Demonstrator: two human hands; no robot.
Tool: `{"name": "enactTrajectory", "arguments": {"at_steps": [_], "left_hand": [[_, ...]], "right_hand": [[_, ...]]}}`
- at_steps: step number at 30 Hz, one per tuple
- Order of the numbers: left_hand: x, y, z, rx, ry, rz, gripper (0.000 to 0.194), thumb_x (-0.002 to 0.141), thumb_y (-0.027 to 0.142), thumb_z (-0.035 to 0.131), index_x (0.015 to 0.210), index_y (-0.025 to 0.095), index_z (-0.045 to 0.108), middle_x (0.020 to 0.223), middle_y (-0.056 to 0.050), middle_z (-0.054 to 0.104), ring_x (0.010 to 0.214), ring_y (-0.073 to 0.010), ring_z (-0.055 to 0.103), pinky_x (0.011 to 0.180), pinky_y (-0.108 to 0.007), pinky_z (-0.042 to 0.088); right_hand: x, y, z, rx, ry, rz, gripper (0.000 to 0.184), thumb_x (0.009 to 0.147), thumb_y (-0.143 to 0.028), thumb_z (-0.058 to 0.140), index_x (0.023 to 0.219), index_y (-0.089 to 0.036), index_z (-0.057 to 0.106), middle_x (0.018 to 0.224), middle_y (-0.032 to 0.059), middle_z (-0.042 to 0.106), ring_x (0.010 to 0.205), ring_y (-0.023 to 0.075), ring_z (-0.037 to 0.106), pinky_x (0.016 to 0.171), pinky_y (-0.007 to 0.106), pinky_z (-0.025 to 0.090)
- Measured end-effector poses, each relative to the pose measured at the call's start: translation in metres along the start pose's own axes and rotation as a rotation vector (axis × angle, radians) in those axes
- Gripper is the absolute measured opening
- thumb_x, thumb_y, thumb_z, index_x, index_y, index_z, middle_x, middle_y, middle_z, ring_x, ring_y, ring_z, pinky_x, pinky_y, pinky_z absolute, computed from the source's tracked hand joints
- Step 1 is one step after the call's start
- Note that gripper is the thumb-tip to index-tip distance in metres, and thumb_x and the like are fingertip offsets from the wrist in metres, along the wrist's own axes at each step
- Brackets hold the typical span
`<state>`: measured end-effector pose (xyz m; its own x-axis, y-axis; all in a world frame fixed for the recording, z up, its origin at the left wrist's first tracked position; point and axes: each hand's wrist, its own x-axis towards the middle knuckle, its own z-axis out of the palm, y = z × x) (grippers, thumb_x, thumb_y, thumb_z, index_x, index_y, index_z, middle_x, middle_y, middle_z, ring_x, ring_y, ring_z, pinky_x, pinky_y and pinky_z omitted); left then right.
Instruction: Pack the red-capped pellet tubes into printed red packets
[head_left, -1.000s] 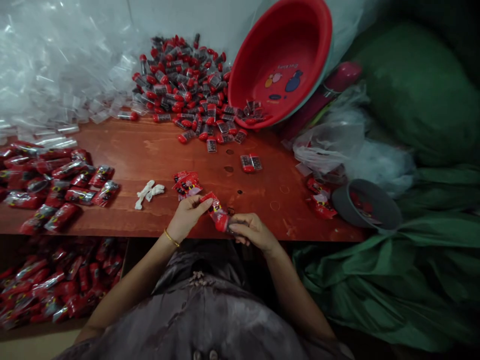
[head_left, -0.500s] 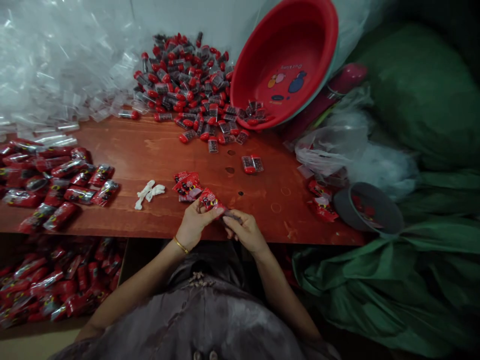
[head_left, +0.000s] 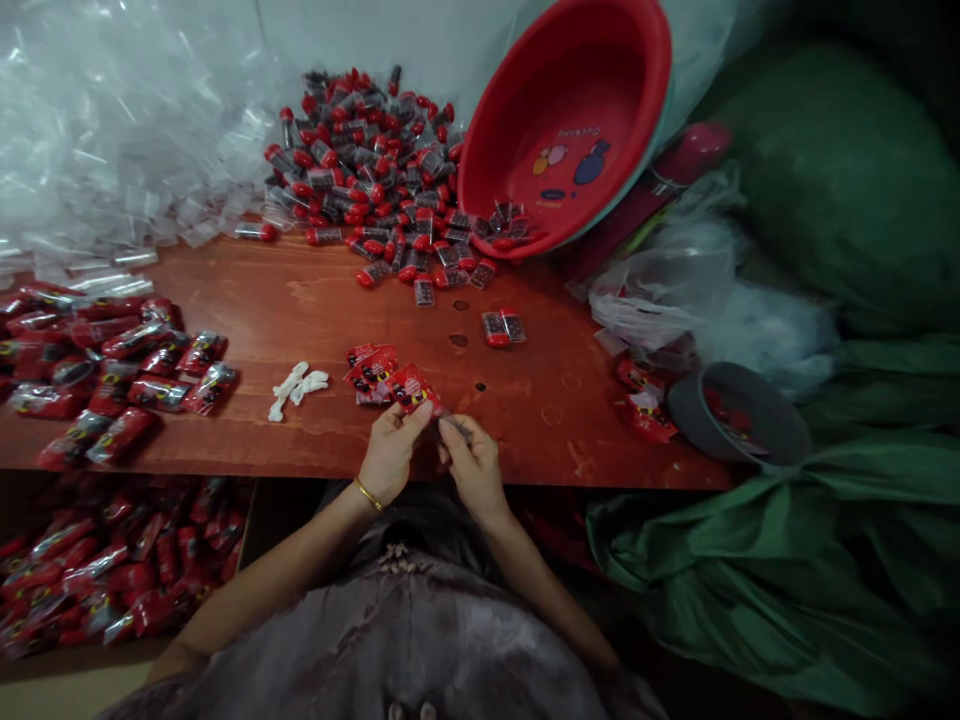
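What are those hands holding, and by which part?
The left hand pinches a red printed packet by its near end. The right hand holds a dark piece, mostly hidden; which part is unclear.

Red printed wrapper: dark and yellow graphics visible, slanted above the worktop near its front edge, pinched in the left hand. Dark container: at the wrapper's lower end, gripped by the right hand, mostly hidden.
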<state>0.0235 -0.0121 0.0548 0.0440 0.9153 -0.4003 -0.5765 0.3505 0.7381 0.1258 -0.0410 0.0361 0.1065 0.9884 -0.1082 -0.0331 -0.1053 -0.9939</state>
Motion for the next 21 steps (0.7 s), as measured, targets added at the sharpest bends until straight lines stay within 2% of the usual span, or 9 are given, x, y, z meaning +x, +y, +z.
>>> {"name": "enactTrajectory", "arguments": {"at_steps": [3,6,9,11,15,17,21], "left_hand": [[-0.002,-0.002,0.001,0.028,-0.094,-0.045,0.043,0.059,0.051,0.076,0.078,0.014,0.065,0.067,-0.001,0.067,0.046,-0.0074,0.052,0.045,-0.021,0.041],[-0.005,-0.006,-0.001,0.121,-0.162,-0.069,0.048,0.065,0.055,0.07,0.089,0.014,0.066,0.054,0.002,0.062,0.036,-0.0088,0.048,0.035,-0.021,0.035],[-0.007,-0.006,-0.004,0.199,-0.158,-0.057,0.046,0.066,0.054,0.07,0.091,0.016,0.068,0.046,0.003,0.057,0.037,-0.0099,0.049,0.036,-0.021,0.036],[-0.006,-0.004,-0.005,0.198,-0.142,-0.03,0.041,0.066,0.052,0.071,0.087,0.016,0.069,0.048,0.002,0.058,0.041,-0.0106,0.052,0.041,-0.022,0.039],[-0.002,0.004,-0.008,0.129,-0.134,-0.003,0.033,0.067,0.047,0.07,0.076,0.014,0.069,0.052,0.001,0.059,0.043,-0.0095,0.05,0.042,-0.021,0.039],[-0.001,0.006,-0.009,0.126,-0.152,-0.006,0.033,0.068,0.045,0.07,0.076,0.013,0.07,0.052,0.001,0.058,0.043,-0.0088,0.048,0.04,-0.021,0.037],[-0.001,0.008,-0.005,0.16,-0.165,-0.026,0.034,0.068,0.045,0.07,0.078,0.013,0.072,0.049,0.001,0.057,0.043,-0.0086,0.048,0.044,-0.021,0.04]], "right_hand": [[-0.002,0.0,0.005,0.063,-0.03,0.044,0.032,0.083,-0.051,0.054,0.078,-0.019,0.053,0.053,-0.0077,0.043,0.041,0.0058,0.038,0.039,0.018,0.036],[-0.003,-0.001,0.012,0.177,-0.013,0.115,0.034,0.081,-0.055,0.054,0.078,-0.021,0.05,0.052,-0.0092,0.039,0.038,0.0051,0.033,0.035,0.017,0.032],[-0.004,-0.001,0.019,0.224,0.076,0.129,0.036,0.08,-0.057,0.053,0.081,-0.022,0.048,0.056,-0.0085,0.041,0.038,0.0047,0.032,0.033,0.017,0.029],[-0.005,-0.001,0.019,0.187,0.082,0.107,0.035,0.081,-0.057,0.053,0.083,-0.022,0.048,0.061,-0.0069,0.045,0.04,0.0049,0.035,0.034,0.017,0.031],[-0.006,-0.001,0.01,0.193,-0.165,0.115,0.032,0.083,-0.055,0.052,0.091,-0.024,0.048,0.067,-0.0067,0.052,0.039,0.0052,0.04,0.04,0.02,0.041],[-0.007,-0.002,0.006,0.16,-0.205,0.089,0.031,0.084,-0.053,0.051,0.092,-0.023,0.048,0.066,-0.007,0.053,0.037,0.0048,0.04,0.043,0.021,0.044],[-0.006,-0.003,0.005,-0.022,-0.071,-0.031,0.028,0.088,-0.048,0.047,0.091,-0.021,0.05,0.059,-0.0075,0.049,0.037,0.005,0.038,0.039,0.019,0.036]]}}
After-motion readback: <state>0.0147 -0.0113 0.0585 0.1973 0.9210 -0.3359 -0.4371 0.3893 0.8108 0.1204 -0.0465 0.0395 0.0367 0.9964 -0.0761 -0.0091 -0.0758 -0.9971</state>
